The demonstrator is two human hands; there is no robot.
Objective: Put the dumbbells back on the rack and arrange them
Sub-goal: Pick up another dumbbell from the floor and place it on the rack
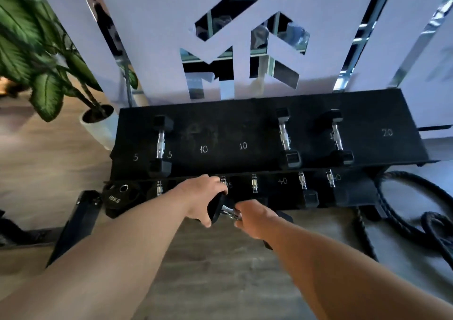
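We're holding one black hex-headed dumbbell with a chrome handle (226, 210) w/ both hands, in front of the black two-tier rack (257, 126), at the lower tier's front edge & above the wood-look floor (220, 270). Our left hand (203, 199) is cupped over the dumbbell's left head, fingers curled on top, thumb below. Our right hand (255, 218) is wrapped tight round the chrome handle; the right head is mostly hidden behind that hand, only a dark corner shows past the wrist. The dumbbell sits roughly level, tilted a bit.

Top shelf, marked w/ white numbers (5, 5, 10, 10, 20): three dumbbells lie there, handles running front-to-back. The small dumbbell at left (160, 145) sits btwn the two "5" marks. The middle-right dumbbell (285, 138) & the right-hand dumbbell (337, 137) lie near each other, apart, not touching. Both "10" spots & the "20" spot are bare.

Lower shelf: several chrome handles (254, 183) peek out under the top shelf's edge; marks read 40, others are partly covered. A black weight plate marked 10KG (115, 198) leans at the lower left end.

Left of the rack: a green leafy plant in a white pot (44, 57). Right, on the floor: a coiled black rope (416, 209). Behind: a white panel w/ angular cut-outs (245, 45).
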